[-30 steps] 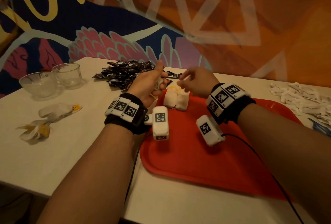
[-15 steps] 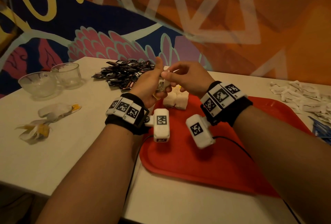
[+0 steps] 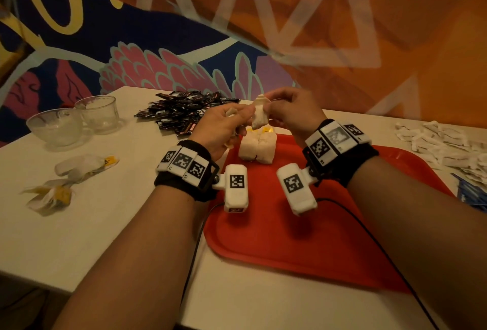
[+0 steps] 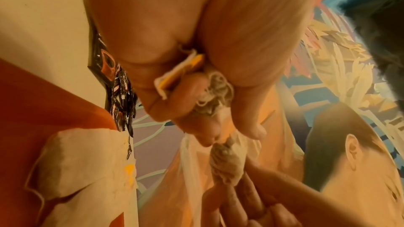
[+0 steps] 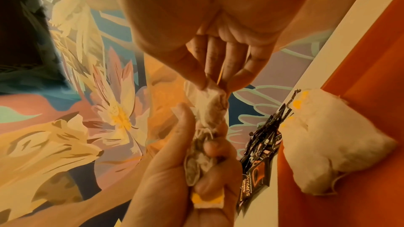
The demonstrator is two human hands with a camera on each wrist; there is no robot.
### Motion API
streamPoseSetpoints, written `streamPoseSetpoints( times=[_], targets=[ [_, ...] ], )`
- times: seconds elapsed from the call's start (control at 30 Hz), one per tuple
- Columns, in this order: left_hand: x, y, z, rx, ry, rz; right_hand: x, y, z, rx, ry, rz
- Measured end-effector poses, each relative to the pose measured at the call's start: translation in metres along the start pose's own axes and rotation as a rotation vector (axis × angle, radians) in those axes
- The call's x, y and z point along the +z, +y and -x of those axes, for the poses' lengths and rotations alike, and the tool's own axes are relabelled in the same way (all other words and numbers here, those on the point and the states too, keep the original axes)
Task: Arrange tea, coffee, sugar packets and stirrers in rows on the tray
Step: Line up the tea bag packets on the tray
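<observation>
Your left hand [image 3: 224, 129] and right hand [image 3: 290, 110] pinch one tea bag [image 3: 259, 116]; tray [image 3: 290, 237] holds two bags [image 3: 258, 146] at 12 o'clock (coffee, sugar, stirrers untouched).

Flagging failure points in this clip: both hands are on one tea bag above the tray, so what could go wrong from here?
1. The left hand and right hand pull one tea bag from opposite ends; its thin paper could tear.
2. The string is bunched in the left hand and may snag.
3. Setting it down could knock the bags already on the tray.
</observation>
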State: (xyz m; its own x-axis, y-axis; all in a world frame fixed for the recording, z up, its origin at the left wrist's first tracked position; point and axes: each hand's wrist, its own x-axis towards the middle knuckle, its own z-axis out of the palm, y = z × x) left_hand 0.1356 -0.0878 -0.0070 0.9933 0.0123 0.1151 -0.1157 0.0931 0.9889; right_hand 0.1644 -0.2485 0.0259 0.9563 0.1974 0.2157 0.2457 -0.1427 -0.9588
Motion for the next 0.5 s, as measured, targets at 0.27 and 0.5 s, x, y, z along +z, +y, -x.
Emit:
streamPoseSetpoints(
  times=[0.27, 0.5],
  targets=[
    [0.002, 0.002, 0.0, 0.121, 0.121, -0.035, 0.0, 0.005, 0.006, 0.002, -0.116, 0.135],
    [0.0, 0.003, 0.0, 0.171, 0.158, -0.117, 0.001, 0.007, 0.009, 0.0, -0.184, 0.351]
  ],
)
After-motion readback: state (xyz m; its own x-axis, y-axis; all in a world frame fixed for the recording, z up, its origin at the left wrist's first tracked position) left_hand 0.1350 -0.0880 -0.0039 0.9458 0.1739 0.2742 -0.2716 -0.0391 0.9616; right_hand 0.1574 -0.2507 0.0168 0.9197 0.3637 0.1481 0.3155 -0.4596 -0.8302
